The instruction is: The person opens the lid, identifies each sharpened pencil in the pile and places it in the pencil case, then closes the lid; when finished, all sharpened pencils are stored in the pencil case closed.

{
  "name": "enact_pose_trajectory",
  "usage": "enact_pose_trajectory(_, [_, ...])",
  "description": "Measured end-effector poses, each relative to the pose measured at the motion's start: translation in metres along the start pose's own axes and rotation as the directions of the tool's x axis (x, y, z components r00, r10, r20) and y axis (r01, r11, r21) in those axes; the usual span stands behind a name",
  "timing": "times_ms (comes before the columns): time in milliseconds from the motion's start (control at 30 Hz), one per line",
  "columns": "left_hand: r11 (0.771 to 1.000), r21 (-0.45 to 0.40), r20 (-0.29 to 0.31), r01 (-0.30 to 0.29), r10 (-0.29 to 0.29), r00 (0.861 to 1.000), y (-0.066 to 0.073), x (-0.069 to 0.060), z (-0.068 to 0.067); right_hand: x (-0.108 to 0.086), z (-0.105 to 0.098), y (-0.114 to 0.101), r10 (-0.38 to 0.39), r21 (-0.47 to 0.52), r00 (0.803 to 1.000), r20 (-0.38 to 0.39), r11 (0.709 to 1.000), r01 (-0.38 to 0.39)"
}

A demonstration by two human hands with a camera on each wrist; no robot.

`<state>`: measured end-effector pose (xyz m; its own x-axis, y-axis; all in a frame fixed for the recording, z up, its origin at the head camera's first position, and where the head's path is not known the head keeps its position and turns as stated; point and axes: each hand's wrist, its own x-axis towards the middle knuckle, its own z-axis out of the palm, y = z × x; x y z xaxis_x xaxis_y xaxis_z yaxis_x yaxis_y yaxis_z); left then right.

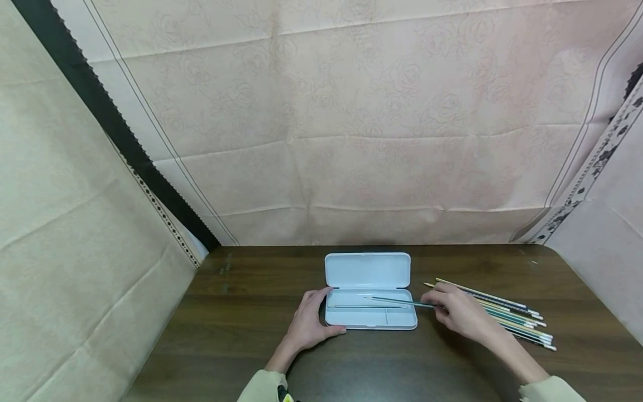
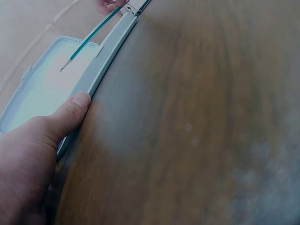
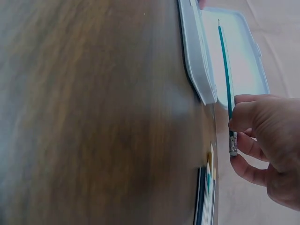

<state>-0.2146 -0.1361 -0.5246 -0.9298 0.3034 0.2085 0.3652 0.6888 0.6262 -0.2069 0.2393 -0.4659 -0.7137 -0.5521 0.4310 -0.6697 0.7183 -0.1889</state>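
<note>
A light blue pencil case (image 1: 368, 269) lies on the table with its lid folded back. My left hand (image 1: 308, 324) grips the case's left end, the thumb (image 2: 75, 110) along the front edge and the fingers at the far side. Between thumb and fingers, my right hand (image 1: 462, 312) pinches a teal pencil (image 3: 226, 70) near its end. The pencil's sharpened tip points left, and its shaft hangs over the case's tray. A fine line runs along the tray; whether it is a divider or a pencil I cannot tell.
Several more pencils (image 1: 519, 324), some dark, some teal, some yellowish, lie in a loose bundle to the right of the case, partly behind my right hand. The brown wooden table (image 1: 241, 318) meets a pale patterned cloth (image 1: 361, 167) at its back edge.
</note>
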Motion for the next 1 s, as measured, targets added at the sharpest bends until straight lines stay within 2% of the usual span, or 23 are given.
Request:
enact_pose_trajectory(200, [1.0,-0.001,0.0,0.002,-0.002,1.0,0.0,0.0,-0.001,0.012,0.004,-0.007,0.023,0.005,0.998,0.058,1.0,-0.023])
enact_pose_trajectory(667, [1.0,0.006,-0.009,-0.004,0.004,1.0,0.001,-0.001,-0.001,0.034,0.019,-0.021,-0.001,0.025,0.994,0.108,1.0,-0.002])
enact_pose_trajectory(1000, [1.0,0.014,-0.009,-0.013,0.013,1.0,0.002,0.0,-0.002,0.047,0.027,-0.029,-0.047,0.027,0.996,0.08,0.999,0.045])
